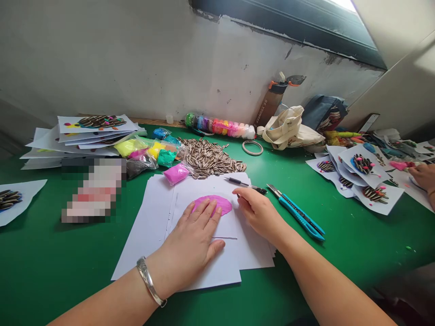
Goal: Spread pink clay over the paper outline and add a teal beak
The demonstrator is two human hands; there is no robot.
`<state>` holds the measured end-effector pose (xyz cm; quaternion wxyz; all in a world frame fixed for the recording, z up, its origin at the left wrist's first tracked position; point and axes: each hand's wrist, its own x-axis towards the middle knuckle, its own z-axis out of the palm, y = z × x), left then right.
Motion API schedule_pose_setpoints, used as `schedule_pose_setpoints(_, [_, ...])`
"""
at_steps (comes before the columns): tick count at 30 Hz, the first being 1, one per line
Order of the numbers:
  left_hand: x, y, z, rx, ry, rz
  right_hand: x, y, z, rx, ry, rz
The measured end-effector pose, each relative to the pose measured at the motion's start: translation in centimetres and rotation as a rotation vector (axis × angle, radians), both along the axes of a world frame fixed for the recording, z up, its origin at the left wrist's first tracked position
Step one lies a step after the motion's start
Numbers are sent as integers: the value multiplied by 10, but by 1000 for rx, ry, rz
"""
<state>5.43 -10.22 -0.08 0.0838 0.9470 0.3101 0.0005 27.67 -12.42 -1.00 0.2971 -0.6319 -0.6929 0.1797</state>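
My left hand (192, 240) lies flat and open on a stack of white paper (149, 226), its fingertips pressing on a flattened pink clay patch (222, 203). My right hand (260, 213) rests at the clay's right edge, fingers curled with the fingertip touching the clay; nothing shows in it. A black pen (243, 183) lies just beyond the right hand. A silver bangle sits on my left wrist.
A blue utility knife (299, 215) lies right of my hand. Sunflower seeds (210, 158), bags of coloured clay (152, 151), a clay tube row (220, 127), a tape ring (252, 147), paper stacks (78, 136), a bottle, bags. Another person's hand (423, 174) works at far right among finished sheets (365, 174).
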Motion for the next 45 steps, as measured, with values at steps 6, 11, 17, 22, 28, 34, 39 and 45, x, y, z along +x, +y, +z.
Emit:
schedule_pose_setpoints(6, [1,-1,1,10,12,-4,-3,0,0,-10,-1,-30])
schedule_pose_setpoints(11, [1,0,2,-19,21,-1,-4,0,-5,66,-83,18])
schedule_pose_setpoints(17, [2,0,6,-39,66,-3,-9,3,-12,117,-193,-35])
schedule_pose_setpoints(22, [2,-2,7,-45,93,-6,-12,9,-16,170,-209,-51])
schedule_pose_setpoints(28, [3,-1,6,-45,79,-7,-14,10,-15,188,-187,29])
schedule_pose_setpoints(34, [2,0,6,-50,77,-6,-13,11,-16,213,-196,5])
schedule_pose_setpoints(39, [2,0,3,-32,60,-8,-14,10,-16,211,-187,2])
schedule_pose_setpoints(45, [1,-1,2,-20,54,-8,-12,9,-17,207,-177,2])
